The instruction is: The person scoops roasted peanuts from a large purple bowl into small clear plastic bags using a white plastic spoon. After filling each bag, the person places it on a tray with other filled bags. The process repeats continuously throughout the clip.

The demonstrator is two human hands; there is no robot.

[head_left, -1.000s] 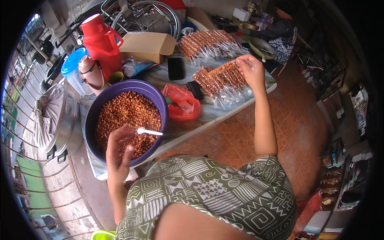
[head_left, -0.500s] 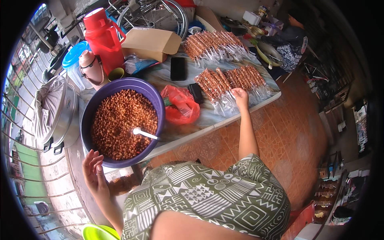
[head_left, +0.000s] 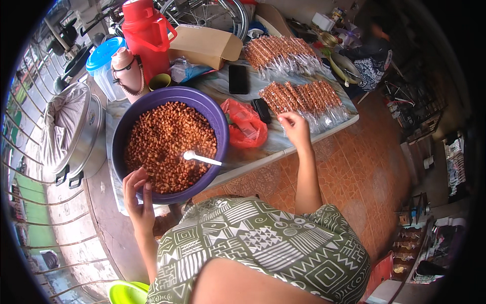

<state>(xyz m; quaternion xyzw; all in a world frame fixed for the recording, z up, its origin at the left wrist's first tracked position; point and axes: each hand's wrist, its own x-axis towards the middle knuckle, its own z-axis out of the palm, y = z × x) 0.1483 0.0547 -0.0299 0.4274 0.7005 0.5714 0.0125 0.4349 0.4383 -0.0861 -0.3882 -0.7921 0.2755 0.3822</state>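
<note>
A deep purple basin (head_left: pixel 221 111) holds a heap of reddish-brown peanuts (head_left: pixel 167 134). Across its right side rests a white plastic spoon (head_left: pixel 202 158), its handle reaching toward the rim. My left hand (head_left: pixel 137 195) is at the basin's near left rim, fingers raised and apart, holding nothing. Over the table's front part, my right hand (head_left: pixel 296 129) is beside the nearer row of narrow clear plastic packs of peanuts (head_left: pixel 309 99). Its fingers are loosely bent, with nothing visible in them. Farther back lies a second row of peanut packs (head_left: pixel 281 50).
Between basin and packs lie a red plastic bag (head_left: pixel 245 126), a black pouch (head_left: pixel 260 110) and a phone (head_left: pixel 238 79). Behind stand a red thermos (head_left: pixel 144 38), a pink bottle (head_left: pixel 127 73) and a cardboard box (head_left: pixel 202 43). A large metal pot (head_left: pixel 86 131) is at left.
My right hand has moved left, off the front ends of the nearer packs. My left hand has risen closer over the basin rim. The whole view has shifted slightly.
</note>
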